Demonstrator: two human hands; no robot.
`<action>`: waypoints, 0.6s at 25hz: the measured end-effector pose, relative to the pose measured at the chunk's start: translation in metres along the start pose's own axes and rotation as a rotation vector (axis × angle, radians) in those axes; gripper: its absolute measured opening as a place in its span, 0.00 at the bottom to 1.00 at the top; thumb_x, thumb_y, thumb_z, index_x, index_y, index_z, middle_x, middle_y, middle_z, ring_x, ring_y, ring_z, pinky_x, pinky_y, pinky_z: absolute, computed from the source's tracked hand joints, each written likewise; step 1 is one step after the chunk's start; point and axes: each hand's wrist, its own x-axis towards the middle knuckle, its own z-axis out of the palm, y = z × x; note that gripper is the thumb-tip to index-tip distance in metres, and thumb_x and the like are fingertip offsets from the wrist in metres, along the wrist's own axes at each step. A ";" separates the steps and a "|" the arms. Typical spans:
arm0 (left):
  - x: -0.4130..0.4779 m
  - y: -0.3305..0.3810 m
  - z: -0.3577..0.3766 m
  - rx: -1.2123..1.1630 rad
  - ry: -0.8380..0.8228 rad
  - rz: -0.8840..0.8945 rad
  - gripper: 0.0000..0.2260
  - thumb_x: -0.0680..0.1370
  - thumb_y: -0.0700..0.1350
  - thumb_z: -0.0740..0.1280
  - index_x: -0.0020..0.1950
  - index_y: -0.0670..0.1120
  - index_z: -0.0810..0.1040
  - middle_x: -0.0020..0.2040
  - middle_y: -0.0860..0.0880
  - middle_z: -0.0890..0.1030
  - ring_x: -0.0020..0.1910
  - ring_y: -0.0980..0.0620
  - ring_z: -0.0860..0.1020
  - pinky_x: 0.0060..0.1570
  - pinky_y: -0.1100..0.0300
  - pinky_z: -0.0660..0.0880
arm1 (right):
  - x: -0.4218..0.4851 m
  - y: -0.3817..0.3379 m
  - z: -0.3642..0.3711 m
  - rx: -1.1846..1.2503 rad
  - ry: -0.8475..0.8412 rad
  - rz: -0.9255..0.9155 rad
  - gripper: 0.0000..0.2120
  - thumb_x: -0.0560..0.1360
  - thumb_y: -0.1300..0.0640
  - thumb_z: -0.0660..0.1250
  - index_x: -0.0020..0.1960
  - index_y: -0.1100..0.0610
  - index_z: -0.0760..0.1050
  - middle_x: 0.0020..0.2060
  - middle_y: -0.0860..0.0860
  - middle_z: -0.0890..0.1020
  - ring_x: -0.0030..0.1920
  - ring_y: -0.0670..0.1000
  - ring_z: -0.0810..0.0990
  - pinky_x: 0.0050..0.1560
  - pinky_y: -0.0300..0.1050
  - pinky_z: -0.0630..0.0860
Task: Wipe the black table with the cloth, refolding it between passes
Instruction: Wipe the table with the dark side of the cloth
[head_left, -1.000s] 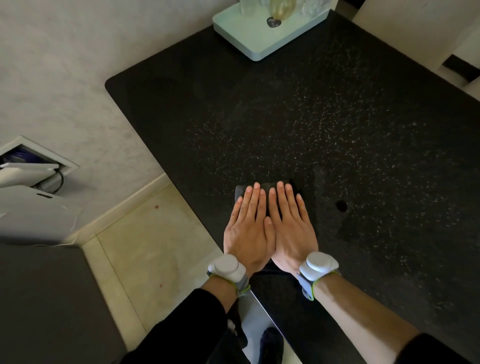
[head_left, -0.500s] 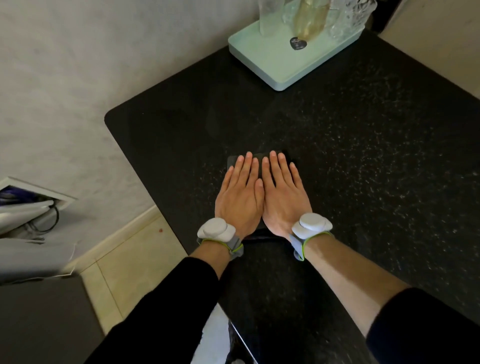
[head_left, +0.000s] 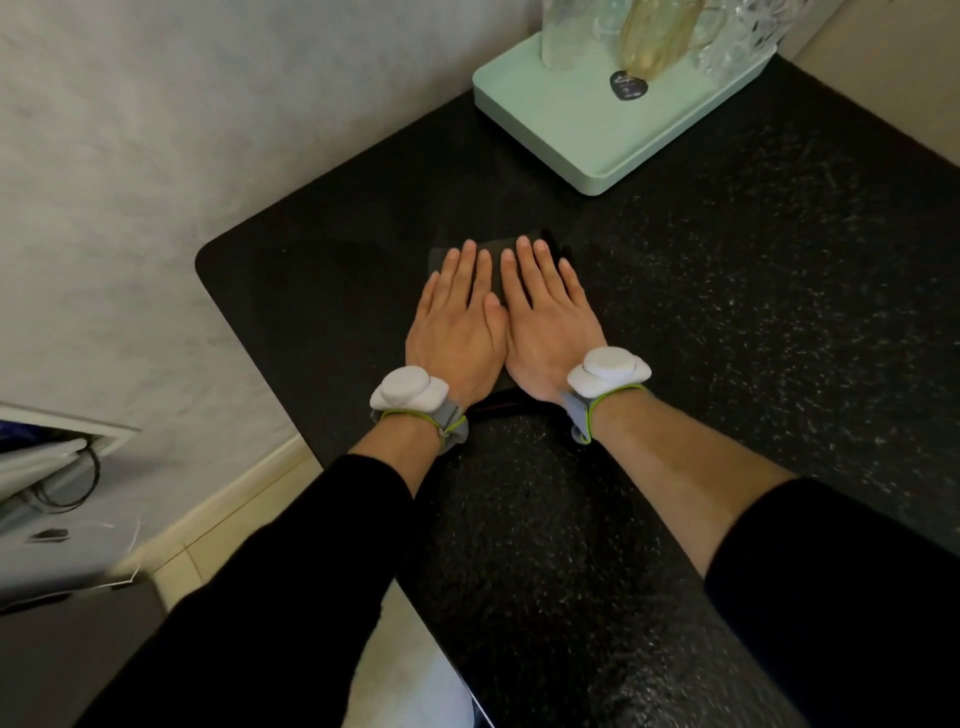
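Head view looks down on my left hand (head_left: 457, 332) and right hand (head_left: 550, 322), laid flat side by side on the folded dark cloth (head_left: 439, 260). My fingers (head_left: 470, 270) are straight and close together, pressing down and gripping nothing. The cloth lies on the black tabletop (head_left: 727, 338) near its rounded far-left corner, mostly hidden under my palms, with only its far edge and left corner showing. The tabletop is glossy and speckled. A mint-green tray (head_left: 561, 119) carrying clear glassware (head_left: 737, 31) stands at the far edge, apart from the cloth. A pale grey wall (head_left: 182, 130) runs along the left, with cream floor tiles (head_left: 223, 525) below it
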 end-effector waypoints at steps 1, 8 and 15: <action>-0.010 0.001 -0.001 0.006 -0.005 0.005 0.29 0.82 0.51 0.40 0.82 0.43 0.53 0.83 0.45 0.52 0.82 0.50 0.49 0.80 0.53 0.46 | -0.009 -0.001 -0.001 -0.005 0.006 -0.006 0.30 0.85 0.45 0.40 0.82 0.60 0.51 0.81 0.58 0.54 0.82 0.56 0.49 0.80 0.56 0.49; -0.068 0.008 -0.004 -0.029 -0.045 -0.017 0.30 0.81 0.51 0.42 0.82 0.41 0.51 0.83 0.43 0.51 0.82 0.49 0.47 0.80 0.52 0.48 | -0.069 -0.018 -0.003 0.001 -0.030 0.003 0.30 0.84 0.45 0.40 0.82 0.58 0.49 0.82 0.56 0.52 0.82 0.55 0.48 0.80 0.56 0.50; -0.143 0.025 -0.008 -0.044 -0.061 -0.042 0.30 0.81 0.52 0.42 0.82 0.41 0.51 0.83 0.43 0.50 0.82 0.48 0.46 0.80 0.51 0.49 | -0.138 -0.028 -0.012 0.037 -0.104 -0.029 0.29 0.85 0.45 0.41 0.82 0.55 0.45 0.82 0.54 0.48 0.82 0.53 0.44 0.81 0.55 0.48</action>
